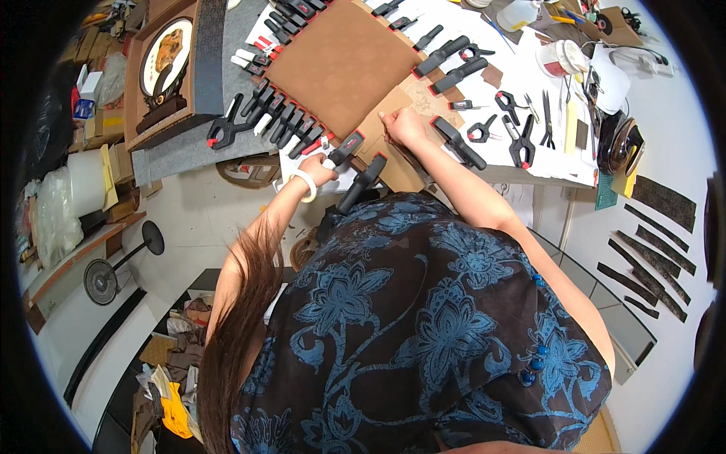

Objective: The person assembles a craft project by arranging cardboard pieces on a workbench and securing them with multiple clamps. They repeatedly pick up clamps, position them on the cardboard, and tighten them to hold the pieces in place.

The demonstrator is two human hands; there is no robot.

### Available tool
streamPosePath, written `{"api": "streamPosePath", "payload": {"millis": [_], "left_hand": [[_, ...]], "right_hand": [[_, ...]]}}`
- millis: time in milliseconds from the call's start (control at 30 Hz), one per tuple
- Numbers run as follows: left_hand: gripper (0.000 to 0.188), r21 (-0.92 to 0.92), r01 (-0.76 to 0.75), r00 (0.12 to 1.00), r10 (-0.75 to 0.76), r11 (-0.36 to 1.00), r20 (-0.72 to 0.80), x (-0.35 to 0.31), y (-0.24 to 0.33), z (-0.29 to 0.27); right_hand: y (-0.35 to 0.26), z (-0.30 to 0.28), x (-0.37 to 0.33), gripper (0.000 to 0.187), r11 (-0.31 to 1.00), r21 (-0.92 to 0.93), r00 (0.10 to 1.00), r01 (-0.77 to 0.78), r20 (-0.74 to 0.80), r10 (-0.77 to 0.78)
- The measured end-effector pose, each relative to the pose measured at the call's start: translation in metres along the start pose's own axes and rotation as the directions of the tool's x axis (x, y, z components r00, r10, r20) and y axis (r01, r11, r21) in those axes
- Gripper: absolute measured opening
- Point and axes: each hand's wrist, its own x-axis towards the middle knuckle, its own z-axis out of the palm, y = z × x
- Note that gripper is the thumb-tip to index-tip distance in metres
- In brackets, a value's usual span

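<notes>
A large square brown panel (333,60) lies on the table, with several black spring clamps (283,121) set close along its edges. My left hand (318,171), a white bangle at its wrist, is closed round the handle of a black clamp (347,149) at the panel's near corner. My right hand (404,127) is curled and rests on a tan board strip (393,106) along the near right edge; what its fingers hold, if anything, is hidden. Between my hands another black clamp (361,184) sticks out toward me. A further clamp (458,142) grips the edge right of my right hand.
Loose spring clamps (522,142) and scissors (547,119) lie on the right of the table. A white tub (561,58) stands behind them. A framed display box (170,72) is at the left, with a loose clamp (227,125) beside it. Dark strips (650,257) hang at the right.
</notes>
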Motion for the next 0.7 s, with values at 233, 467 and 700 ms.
{"api": "streamPosePath", "payload": {"millis": [233, 467, 700], "left_hand": [[0.079, 0.128, -0.085, 0.939, 0.122, 0.988, -0.322, -0.039, 0.012, 0.001], [0.068, 0.019, -0.144, 0.852, 0.134, 0.989, -0.506, -0.065, 0.007, 0.026], [0.073, 0.089, -0.142, 0.939, 0.162, 0.986, -0.302, -0.040, 0.016, 0.011]], "right_hand": [[0.003, 0.001, -0.002, 0.057, 0.999, 0.038, 1.000, -0.014, -0.027, 0.015], [0.008, -0.014, -0.020, 0.048, 0.936, -0.287, 0.901, 0.204, -0.319, -0.294], [0.016, -0.037, -0.006, 0.080, 0.787, -0.494, 0.836, 0.370, -0.193, -0.514]]}}
